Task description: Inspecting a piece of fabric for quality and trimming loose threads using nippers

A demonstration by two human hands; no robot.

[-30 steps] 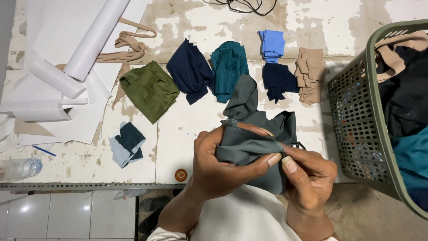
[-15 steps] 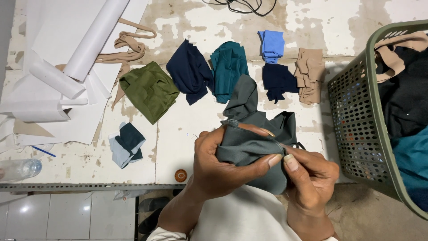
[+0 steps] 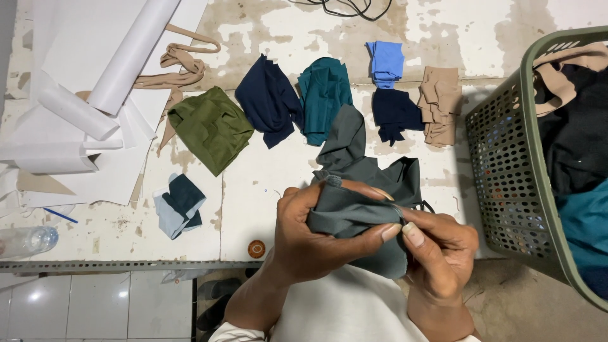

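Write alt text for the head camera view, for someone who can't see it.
Both hands, left and right, pinch a grey-green cloth over a worn white table. Folded cloths in green, navy, teal, blue and tan lie beyond, paper rolls at left, a green basket at right.

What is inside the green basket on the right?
The basket holds loose cloth: a tan piece on top, black cloth and teal cloth. Anything beneath these is covered.

One head-worn camera looks almost straight down from above the worktable (image 3: 266,171), close over the person's hands, with floor tiles along the bottom edge and a basket (image 3: 506,171) at right.
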